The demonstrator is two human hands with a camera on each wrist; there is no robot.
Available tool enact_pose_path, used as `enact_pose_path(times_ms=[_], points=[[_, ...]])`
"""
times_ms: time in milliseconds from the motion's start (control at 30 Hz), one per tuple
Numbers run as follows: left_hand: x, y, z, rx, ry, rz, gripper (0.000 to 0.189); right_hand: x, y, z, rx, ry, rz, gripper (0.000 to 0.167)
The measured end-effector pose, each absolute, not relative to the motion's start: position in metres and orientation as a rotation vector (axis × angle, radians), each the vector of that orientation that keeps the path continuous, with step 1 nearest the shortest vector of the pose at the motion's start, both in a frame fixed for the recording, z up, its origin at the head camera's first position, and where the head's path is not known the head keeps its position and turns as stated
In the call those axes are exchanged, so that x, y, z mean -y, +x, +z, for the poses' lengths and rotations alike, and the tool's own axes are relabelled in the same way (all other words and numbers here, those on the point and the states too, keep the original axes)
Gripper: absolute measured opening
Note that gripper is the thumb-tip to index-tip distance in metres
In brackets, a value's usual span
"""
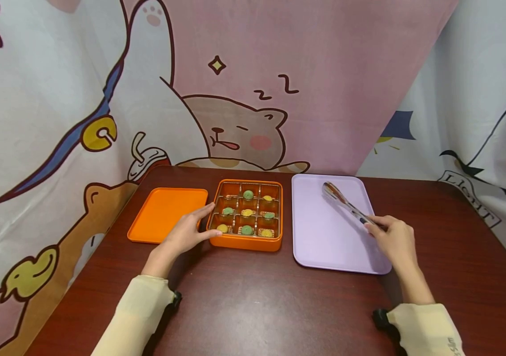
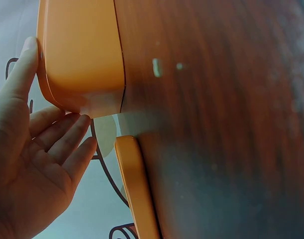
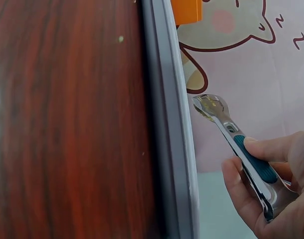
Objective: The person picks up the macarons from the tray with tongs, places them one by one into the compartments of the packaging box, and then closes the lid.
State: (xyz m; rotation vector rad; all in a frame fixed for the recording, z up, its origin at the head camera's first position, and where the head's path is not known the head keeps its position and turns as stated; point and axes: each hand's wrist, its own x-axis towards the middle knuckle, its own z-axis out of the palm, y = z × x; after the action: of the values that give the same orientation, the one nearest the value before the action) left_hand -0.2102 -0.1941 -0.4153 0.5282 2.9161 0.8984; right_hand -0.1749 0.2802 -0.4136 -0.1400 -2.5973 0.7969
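An orange box with a divided clear insert holds small green balls and yellow balls, one to a compartment. No ball shows in its back left compartment. My left hand spans the box's near left corner, thumb at the near rim and fairly straight fingers against the left side. Metal tongs with dark green grips are pinched between the thumb and fingers of my right hand. Their tips lie close together over the lavender tray, pointing to its far side.
Left of the box lies a flat orange lid on the dark wood table. A cloth with cartoon animals hangs behind the table and along both sides. The lavender tray stands a short gap to the right of the box.
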Motion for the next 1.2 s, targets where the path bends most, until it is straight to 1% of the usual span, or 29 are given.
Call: enact_pose_path(times_ms=[600, 867, 1200], points=[[0.194, -0.211, -0.417, -2.919, 0.528, 0.896, 0.086, -0.259, -0.178, -0.405, 2.562, -0.025, 0.891, 0.020], [0.194, -0.212, -0.417, -2.924, 0.529, 0.896, 0.087, -0.243, -0.181, -0.397, 2.573, 0.001, 0.957, 0.022], [0.194, -0.210, -0.416, -2.927, 0.514, 0.881, 0.087, -0.219, -0.187, -0.390, 2.538, 0.086, 1.009, 0.019]])
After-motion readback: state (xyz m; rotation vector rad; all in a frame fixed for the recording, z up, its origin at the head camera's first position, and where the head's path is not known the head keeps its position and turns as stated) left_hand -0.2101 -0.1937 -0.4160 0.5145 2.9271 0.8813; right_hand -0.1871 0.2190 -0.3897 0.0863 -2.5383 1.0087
